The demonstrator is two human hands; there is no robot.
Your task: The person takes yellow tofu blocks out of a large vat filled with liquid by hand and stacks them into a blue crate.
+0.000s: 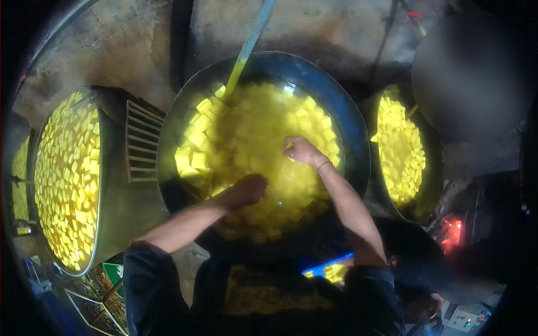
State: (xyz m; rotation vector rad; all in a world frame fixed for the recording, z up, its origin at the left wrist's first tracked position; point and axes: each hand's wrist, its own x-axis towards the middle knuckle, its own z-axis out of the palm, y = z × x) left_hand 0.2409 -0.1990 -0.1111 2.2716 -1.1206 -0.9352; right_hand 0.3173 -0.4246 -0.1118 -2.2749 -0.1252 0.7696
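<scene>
Head view: both hands over the big round pan (358, 120), mid-frame; step in hand looks like handling yellow blocks (197, 137) in cloudy liquid. Right hand (302, 150), right of centre: fingers curled narrow, can't tell if holding anything. Left hand (250, 189), just below centre: dark, grip can't be told. Next move probably calls for a light, steady touch, blocks look soft. Pole (249, 50) stands in the pan, top. Left vat (98, 215): packed with blocks. Right pot (431, 173): blocks in liquid. Blue tray (339, 259), bottom: yellow pieces.
</scene>
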